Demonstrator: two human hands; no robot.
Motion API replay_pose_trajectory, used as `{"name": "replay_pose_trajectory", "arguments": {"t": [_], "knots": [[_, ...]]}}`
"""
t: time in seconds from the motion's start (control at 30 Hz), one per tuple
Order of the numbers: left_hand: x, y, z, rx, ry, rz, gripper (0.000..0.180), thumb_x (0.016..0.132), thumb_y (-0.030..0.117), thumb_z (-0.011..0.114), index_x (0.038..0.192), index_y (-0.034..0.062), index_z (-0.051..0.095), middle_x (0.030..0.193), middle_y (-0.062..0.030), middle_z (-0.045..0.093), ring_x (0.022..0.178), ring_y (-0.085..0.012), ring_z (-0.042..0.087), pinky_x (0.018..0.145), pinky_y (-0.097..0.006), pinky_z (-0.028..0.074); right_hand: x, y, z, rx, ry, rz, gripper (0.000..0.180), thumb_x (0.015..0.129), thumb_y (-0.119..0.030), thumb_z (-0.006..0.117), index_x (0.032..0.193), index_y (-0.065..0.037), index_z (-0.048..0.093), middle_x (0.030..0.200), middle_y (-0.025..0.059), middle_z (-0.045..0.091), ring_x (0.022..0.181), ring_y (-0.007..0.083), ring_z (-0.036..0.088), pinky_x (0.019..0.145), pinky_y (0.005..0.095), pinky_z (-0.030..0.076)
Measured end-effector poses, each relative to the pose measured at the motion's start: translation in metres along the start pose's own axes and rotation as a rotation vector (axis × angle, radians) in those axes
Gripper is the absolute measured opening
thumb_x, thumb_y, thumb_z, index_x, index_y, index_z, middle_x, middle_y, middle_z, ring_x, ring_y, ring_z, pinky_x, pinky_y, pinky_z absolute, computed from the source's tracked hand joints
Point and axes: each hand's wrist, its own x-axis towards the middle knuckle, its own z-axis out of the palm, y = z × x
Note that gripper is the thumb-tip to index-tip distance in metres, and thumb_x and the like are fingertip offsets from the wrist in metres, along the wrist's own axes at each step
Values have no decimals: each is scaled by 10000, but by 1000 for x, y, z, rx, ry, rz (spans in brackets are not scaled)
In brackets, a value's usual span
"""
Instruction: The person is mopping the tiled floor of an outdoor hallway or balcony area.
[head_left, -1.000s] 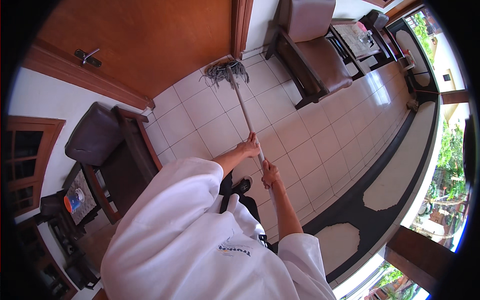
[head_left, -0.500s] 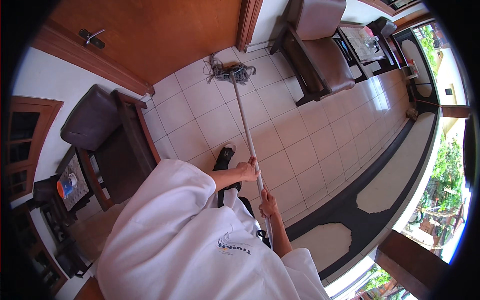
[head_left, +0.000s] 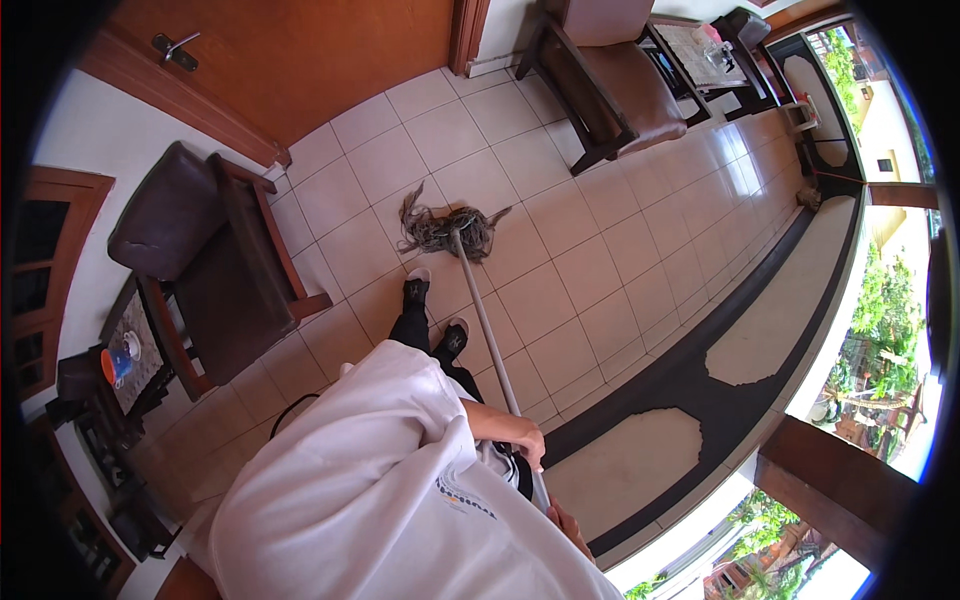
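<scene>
A string mop with a pale handle [head_left: 487,335] slants from my body out across the floor. Its grey, stringy head [head_left: 452,234] lies spread on the tiles a little beyond my feet. My left hand [head_left: 526,442] is closed round the handle near my waist. Lower down, closer to the handle's rear end, my right hand [head_left: 566,524] grips it too, partly hidden by my white shirt. Both my feet, in dark footwear, stand on the tiles just short of the mop head.
A brown wooden door [head_left: 290,60] is at the far left. One cushioned armchair [head_left: 215,260] stands left, another [head_left: 610,90] at the back. Side tables [head_left: 700,55] hold small items. A low dark ledge with pale panels [head_left: 760,330] runs along the right over the light floor tiles [head_left: 560,200].
The mop head has been drawn back from the doorway toward my feet. Both hands have moved nearer my body along with the handle. Both feet now show.
</scene>
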Motion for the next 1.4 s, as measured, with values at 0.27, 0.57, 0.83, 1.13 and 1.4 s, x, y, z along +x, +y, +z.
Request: {"name": "replay_pose_trajectory", "arguments": {"t": [0.27, 0.57, 0.83, 1.13, 1.4], "knots": [[-34, -118, -37, 74, 370, 21, 518, 885, 418, 287, 1095, 44, 577, 1067, -178, 593, 994, -335, 560, 875, -418, 426, 54, -105, -24, 61, -79, 362, 431, 936, -409, 361, 1337, -255, 381, 493, -10, 367, 363, 70, 376, 323, 235, 325], [-170, -225, -91, -171, 805, -488, 709, 854, 546, 301, 1268, -21, 402, 1171, -183, 538, 1033, -302, 562, 828, -400, 466, 216, -257, 21, 61, -93, 118, 421, 950, -376, 322, 1339, -227, 384, 489, 22, 402, 325, 95, 380, 296, 261, 323], [-239, -281, -94, -336, 1003, -943, 904, 795, 599, 356, 1391, -26, 91, 1466, -131, 150, 1075, -294, 531, 857, -406, 437, 306, -350, 91, 59, -47, -8, 409, 952, -359, 327, 1324, -210, 405, 490, 57, 435, 310, 128, 392, 294, 283, 345], [-164, -227, -23, -346, 708, -654, 1010, 760, 689, 323, 1388, -35, 5, 1484, -122, 23, 1367, -178, 96, 1017, -392, 310, 226, -225, 88, 127, -70, 149, 453, 930, -461, 349, 1350, -292, 350, 493, 9, 378, 349, 87, 348, 323, 244, 307], [-7, -85, 105, -280, 334, -179, 972, 826, 672, 248, 1347, -28, -180, 1447, -195, -152, 1360, -293, -33, 1100, -397, 104, 20, -59, 56, 142, -57, 273, 451, 932, -432, 350, 1357, -279, 340, 502, -11, 378, 375, 68, 373, 330, 243, 335]]}}
